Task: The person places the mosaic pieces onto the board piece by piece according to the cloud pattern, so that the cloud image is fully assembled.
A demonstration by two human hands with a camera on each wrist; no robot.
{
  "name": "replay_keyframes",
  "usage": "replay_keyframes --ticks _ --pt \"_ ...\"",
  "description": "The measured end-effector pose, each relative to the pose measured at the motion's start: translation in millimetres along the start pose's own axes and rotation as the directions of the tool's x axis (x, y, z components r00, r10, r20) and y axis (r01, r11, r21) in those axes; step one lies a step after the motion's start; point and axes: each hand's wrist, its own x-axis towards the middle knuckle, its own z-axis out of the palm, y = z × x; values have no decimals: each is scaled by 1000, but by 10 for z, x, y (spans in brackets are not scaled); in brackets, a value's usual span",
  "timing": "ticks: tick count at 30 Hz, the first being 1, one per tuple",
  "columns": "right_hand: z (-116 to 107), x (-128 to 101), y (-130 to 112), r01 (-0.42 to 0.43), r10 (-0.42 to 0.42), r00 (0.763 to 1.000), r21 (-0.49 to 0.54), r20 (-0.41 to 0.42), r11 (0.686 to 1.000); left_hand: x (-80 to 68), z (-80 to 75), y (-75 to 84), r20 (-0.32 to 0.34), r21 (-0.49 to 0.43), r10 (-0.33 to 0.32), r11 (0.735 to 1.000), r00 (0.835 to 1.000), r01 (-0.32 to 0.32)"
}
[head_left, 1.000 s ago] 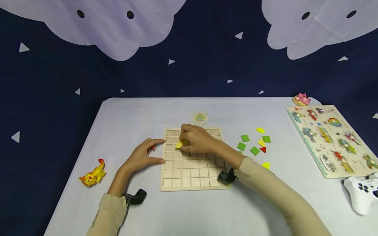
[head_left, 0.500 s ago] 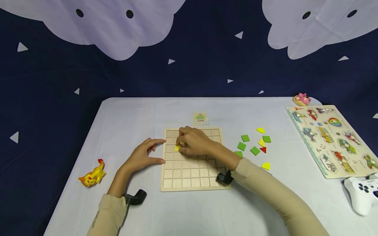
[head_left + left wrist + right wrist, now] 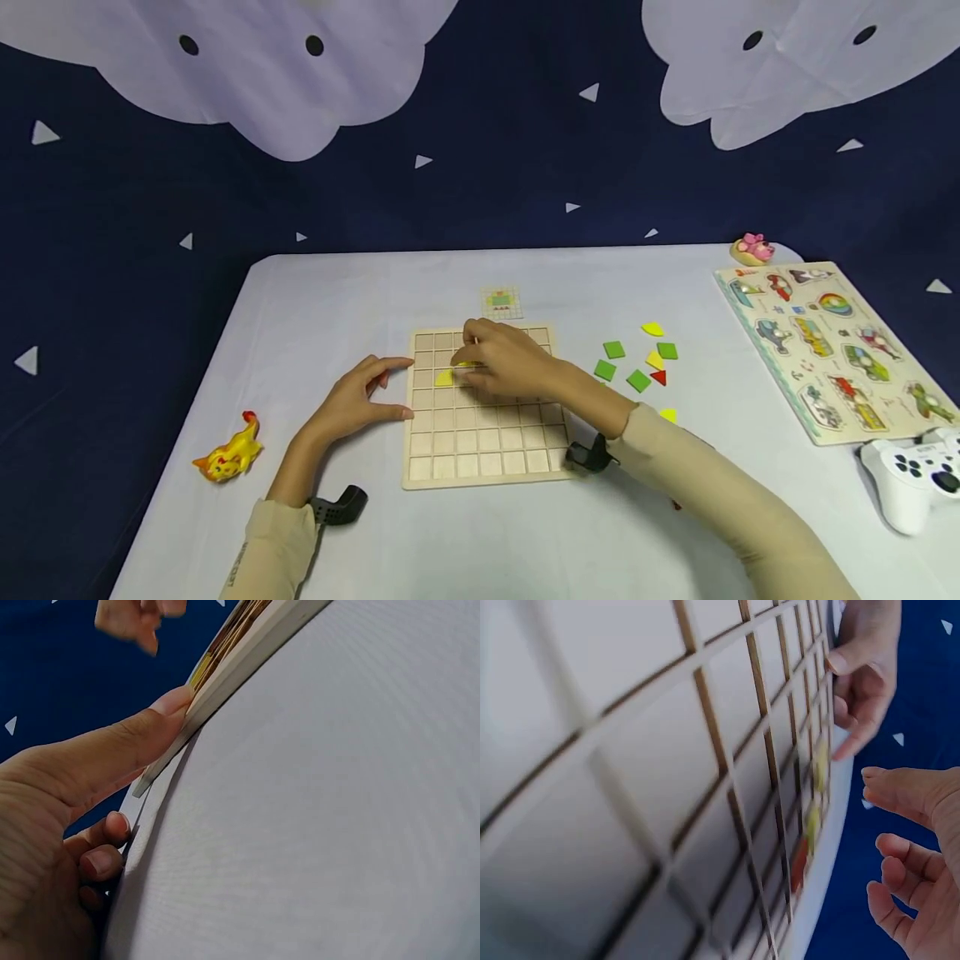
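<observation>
Wooden grid board (image 3: 480, 433) is lying mid-table; yellow piece (image 3: 446, 377) is sitting in a cell just left of R hand (image 3: 510, 367), fingers loosely curled, gripping nothing seen. L hand (image 3: 360, 400) is bracing board's left edge w/ thumb, fingers relaxed. R hand is nearer.

The person wears a long top with soft beige sleeves (image 3: 720, 492) that reach down to both wrists. The left sleeve (image 3: 273, 546) has tiny dark writing along it. A small black camera is strapped at each wrist (image 3: 339, 505). The left hand (image 3: 356, 400) and right hand (image 3: 506, 367) are bare, with no rings.
</observation>
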Motion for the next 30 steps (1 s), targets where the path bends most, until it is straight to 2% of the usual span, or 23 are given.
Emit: replay_keyframes --ticks 4,8,17,22,30 --pt "-156 -245 101 -29 29 999 -4 -36 1000 -8 -11 -11 -12 8 -3 1000 1000 3" --pt "-253 -528 223 -99 100 993 17 -60 995 -15 -32 -8 -16 13 -6 1000 1000 7" --pt "-257 -1073 366 -214 212 975 -17 -70 977 -28 -44 -12 -14 15 -15 1000 1000 15" --pt "-208 -1239 379 -259 256 965 -60 -62 964 -24 -27 -12 -9 14 -17 1000 1000 17" --pt "-132 -1362 397 -297 290 953 -96 -82 950 0 -3 26 4 1 -18 1000 1000 18"
